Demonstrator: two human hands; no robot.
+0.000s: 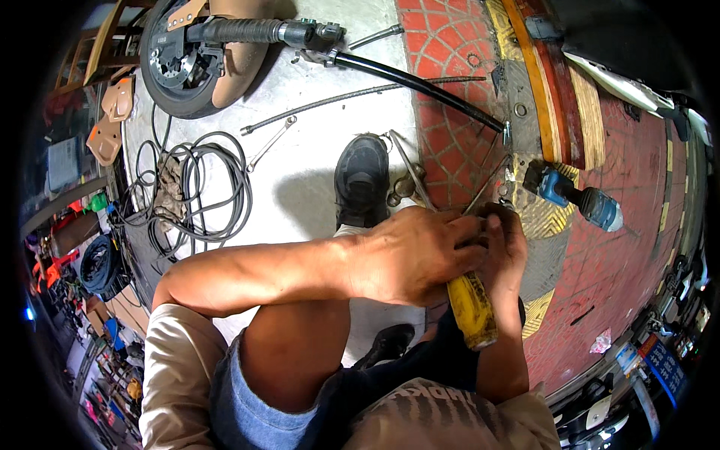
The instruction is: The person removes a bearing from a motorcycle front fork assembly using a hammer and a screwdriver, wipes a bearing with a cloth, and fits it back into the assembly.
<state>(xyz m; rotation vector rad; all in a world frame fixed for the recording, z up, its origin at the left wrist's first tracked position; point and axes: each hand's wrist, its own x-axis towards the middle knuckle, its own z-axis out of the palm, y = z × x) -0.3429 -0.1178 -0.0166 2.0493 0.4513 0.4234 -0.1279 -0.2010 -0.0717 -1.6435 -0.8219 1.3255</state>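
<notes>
My left hand (405, 251) is closed round a tool with a worn, black-stained yellow handle (474, 313), whose butt sticks out below the fingers. The tool's working end is lost among my fingers. Close against it, my right hand (508, 244) is curled, its fingertips dark with grime, and whatever lies in it is hidden. Just beyond the hands, a thin metal rod (411, 171) rests on the floor beside a rounded metal part (405, 186). A long black tube (420, 84) reaches from a wheel assembly to the tiled strip.
A wheel with a fork (176, 67) lies at the far left. Coiled black cable (217, 191), a wrench (271, 144) and a ribbed rod (322, 101) are on the pale floor. A blue power drill (574, 196) rests at right, near wooden boards (551, 90).
</notes>
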